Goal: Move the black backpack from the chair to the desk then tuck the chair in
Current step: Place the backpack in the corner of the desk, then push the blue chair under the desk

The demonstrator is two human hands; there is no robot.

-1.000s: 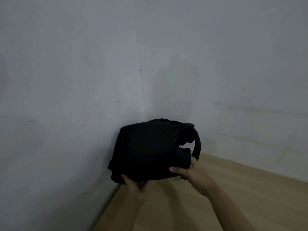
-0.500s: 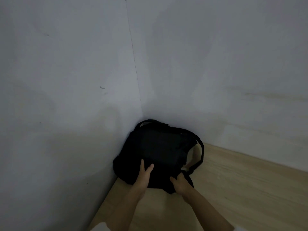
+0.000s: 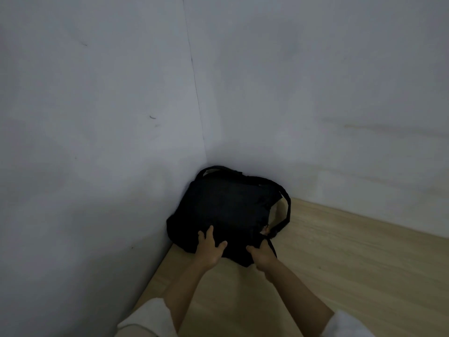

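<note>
left hand (image 3: 208, 249) laid flat, fingers spread, on black backpack (image 3: 226, 210) | backpack set in desk (image 3: 340, 263) corner against walls | right hand (image 3: 263, 256) closed on lower edge | strap (image 3: 286, 210) could be snagged on withdrawal, bag dragged off

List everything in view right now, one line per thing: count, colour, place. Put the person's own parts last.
backpack: one, black, lying on the desk, pushed into the corner where the two walls meet
strap: one seen clearly, black, looping off the backpack's right side over the desk
desk: one, light wood, lower right, running up to both walls
walls: two, pale grey-white, meeting in a vertical corner seam behind the backpack
sleeves: two, white, at the bottom edge
left hand: one, fingers spread flat on the backpack's near edge
right hand: one, curled on the backpack's near right corner by the strap; whether its grip is closed on the fabric is unclear
</note>
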